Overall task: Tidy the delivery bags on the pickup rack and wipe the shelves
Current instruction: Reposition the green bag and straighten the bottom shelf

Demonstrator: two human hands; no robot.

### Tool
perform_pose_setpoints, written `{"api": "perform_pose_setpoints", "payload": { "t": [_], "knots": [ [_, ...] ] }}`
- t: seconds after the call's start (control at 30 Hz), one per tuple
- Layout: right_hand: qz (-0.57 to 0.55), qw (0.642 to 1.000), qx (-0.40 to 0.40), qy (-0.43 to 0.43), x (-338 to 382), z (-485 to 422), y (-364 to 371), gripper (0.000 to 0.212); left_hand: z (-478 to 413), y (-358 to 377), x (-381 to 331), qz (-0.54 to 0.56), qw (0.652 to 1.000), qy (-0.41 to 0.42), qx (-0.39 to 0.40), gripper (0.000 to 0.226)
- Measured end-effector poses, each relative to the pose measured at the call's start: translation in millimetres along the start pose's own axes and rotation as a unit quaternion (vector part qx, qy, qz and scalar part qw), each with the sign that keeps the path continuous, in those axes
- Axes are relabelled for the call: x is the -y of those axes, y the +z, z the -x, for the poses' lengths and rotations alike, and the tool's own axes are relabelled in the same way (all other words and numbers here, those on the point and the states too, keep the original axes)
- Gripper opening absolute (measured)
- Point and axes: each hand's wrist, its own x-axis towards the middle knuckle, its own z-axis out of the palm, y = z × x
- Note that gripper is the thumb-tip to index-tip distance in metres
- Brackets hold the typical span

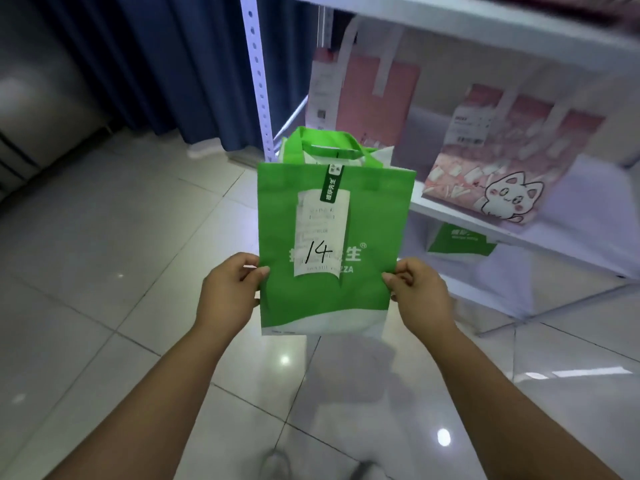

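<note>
I hold a green and white delivery bag (363, 216) upright in the air in front of the rack, above the floor. A white receipt (320, 233) with "14" handwritten on it hangs on its front. My left hand (230, 289) pinches the bag's left edge and my right hand (417, 292) pinches its right edge. On the white middle shelf (460, 221) stand a plain pink bag (367, 95) at the back and a pink bag with a cartoon cat (512, 154) to the right. Another green bag (460, 242) sits on the level below.
The white rack's perforated post (258, 74) rises just behind the held bag. An upper shelf (485, 26) juts out at top right. A dark blue curtain (166, 57) hangs behind. Glossy tiled floor (104, 271) spreads to the left and below.
</note>
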Motion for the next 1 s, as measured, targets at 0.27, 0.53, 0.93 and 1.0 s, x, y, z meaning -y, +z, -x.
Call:
{"api": "perform_pose_setpoints", "payload": {
  "t": [0.27,0.53,0.93,1.0],
  "knots": [
    [-0.096,0.986,-0.120,-0.064,106.0,31.7,-11.7,0.021,2.1,-68.8,-86.9,0.071,0.992,0.108,-0.005,0.021],
    [-0.126,0.960,-0.201,-0.147,184.7,23.3,-41.4,0.025,-15.3,-90.3,-165.4,0.103,0.972,0.211,-0.014,0.019],
    [-0.155,0.925,-0.246,-0.245,267.3,-78.9,-103.0,0.015,-94.1,-66.5,-286.7,0.091,0.945,0.307,-0.062,0.011],
    [-0.150,0.920,-0.252,-0.258,279.7,-98.3,-112.3,0.020,-110.5,-62.3,-305.5,0.088,0.941,0.318,-0.067,0.008]
  ]
}}
